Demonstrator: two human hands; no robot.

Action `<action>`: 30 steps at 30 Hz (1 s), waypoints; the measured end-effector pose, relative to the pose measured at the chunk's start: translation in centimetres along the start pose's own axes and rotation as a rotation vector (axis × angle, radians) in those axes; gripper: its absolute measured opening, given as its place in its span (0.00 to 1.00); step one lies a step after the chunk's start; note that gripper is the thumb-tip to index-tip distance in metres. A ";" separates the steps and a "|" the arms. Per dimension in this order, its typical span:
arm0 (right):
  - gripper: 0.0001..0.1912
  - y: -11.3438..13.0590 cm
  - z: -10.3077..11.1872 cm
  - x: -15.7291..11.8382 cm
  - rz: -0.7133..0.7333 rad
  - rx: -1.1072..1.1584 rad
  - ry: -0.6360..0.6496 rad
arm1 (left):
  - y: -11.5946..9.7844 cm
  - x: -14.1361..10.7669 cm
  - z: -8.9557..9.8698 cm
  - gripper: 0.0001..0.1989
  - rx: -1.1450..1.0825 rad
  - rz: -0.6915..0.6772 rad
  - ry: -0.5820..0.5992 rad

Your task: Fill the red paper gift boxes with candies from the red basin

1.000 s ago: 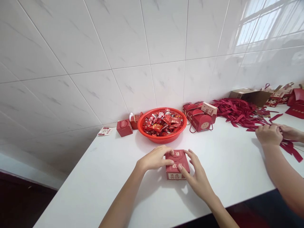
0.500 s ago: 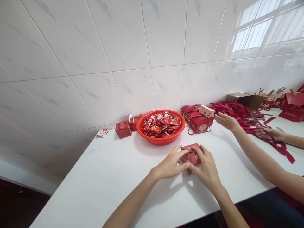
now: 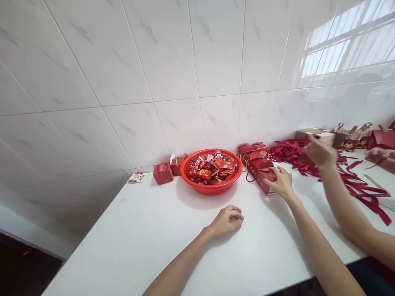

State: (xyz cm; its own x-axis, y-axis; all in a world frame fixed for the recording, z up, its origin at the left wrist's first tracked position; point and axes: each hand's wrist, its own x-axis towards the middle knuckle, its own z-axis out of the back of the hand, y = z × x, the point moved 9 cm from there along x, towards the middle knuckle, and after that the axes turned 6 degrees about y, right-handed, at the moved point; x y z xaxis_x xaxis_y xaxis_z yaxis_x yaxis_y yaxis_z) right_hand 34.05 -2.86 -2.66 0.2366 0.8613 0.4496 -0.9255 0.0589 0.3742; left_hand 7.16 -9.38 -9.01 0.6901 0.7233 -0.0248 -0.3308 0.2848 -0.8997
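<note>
My right hand (image 3: 281, 183) grips a small red gift box (image 3: 264, 188) at the near end of a row of red gift boxes (image 3: 250, 159) by the wall. Its fingers lie over the top and the right side of the box. My left hand (image 3: 228, 220) rests on the white table (image 3: 148, 238), loosely curled with a gap between thumb and fingers and nothing in it. Beyond it stands a red plastic basket (image 3: 210, 190) heaped with red-wrapped candies (image 3: 212, 168).
A co-worker's blurred hand (image 3: 322, 154) holds a pale box beside a pile of dark red ribbons (image 3: 288, 152); their other hand (image 3: 381, 157) is at the right edge. Red boxes (image 3: 163, 173) and a printed card (image 3: 137, 177) lie left of the basket. A cardboard box (image 3: 314, 133) stands behind.
My right hand has carried the red box from the table's middle to the row by the wall. My left hand has let go of it. The co-worker's hand has lifted a pale box away.
</note>
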 end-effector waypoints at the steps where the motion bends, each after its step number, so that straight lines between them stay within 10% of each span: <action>1: 0.27 -0.1 -0.1 0.2 -0.003 -0.005 0.010 | 0.1 0.0 0.0 0.09 -0.020 0.001 -0.002; 9: 0.36 1.2 0.6 -0.3 -0.069 -0.038 0.025 | 0.7 0.2 0.6 0.08 -0.125 -0.013 -0.022; 16: 0.18 12.1 2.9 -6.0 0.353 0.289 -0.212 | 0.7 0.4 0.7 0.09 -0.176 -0.016 0.045; 23: 0.10 19.4 -0.4 -12.6 0.727 0.485 -0.025 | -2.3 -3.0 2.4 0.20 -0.084 0.086 0.577; 26: 0.09 19.9 -1.2 -13.4 0.778 0.515 0.016 | -3.8 -5.8 7.6 0.23 -0.083 0.186 0.618; 30: 0.08 20.0 -1.7 -13.0 0.772 0.537 0.055 | -3.8 -6.5 21.7 0.21 0.061 0.247 -0.124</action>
State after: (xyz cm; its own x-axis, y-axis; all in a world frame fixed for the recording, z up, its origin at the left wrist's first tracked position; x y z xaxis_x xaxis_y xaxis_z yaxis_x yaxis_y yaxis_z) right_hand 11.97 -12.05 -2.41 -0.4122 0.5886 0.6954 -0.5570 -0.7669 0.3189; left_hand -10.01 -1.51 4.04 0.5010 0.8458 -0.1834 -0.5200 0.1247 -0.8450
